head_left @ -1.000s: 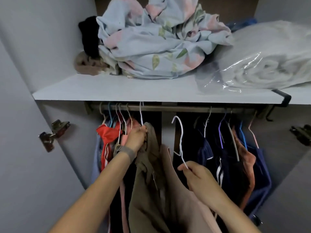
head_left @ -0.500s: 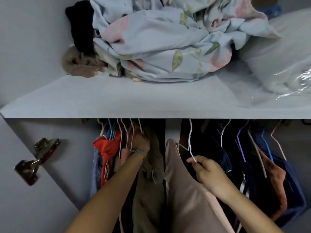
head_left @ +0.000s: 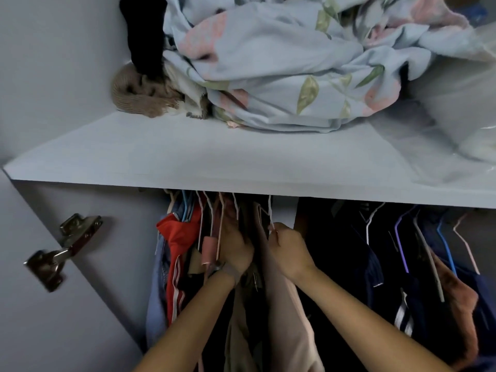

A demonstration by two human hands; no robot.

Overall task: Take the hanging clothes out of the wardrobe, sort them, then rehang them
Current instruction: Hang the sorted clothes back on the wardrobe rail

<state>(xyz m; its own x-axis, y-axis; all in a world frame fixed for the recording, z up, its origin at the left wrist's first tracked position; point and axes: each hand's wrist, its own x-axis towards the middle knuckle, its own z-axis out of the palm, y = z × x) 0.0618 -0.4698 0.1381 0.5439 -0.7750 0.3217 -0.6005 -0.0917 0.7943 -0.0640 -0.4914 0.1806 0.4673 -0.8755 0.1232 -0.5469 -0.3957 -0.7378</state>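
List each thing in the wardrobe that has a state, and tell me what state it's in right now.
Left hand: curled among the hangers at the left, gripping there.
Right hand: pinching the white hanger.
Pink garment: hanging from that white hanger.
Red garment: hanging.
Dark garments: hanging at the right.
Floral bedding: crumpled on the shelf.
Door hinge: open.

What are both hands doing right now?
Left hand: gripping the olive garment near its hanger.
Right hand: pinching the white hanger of the beige garment.
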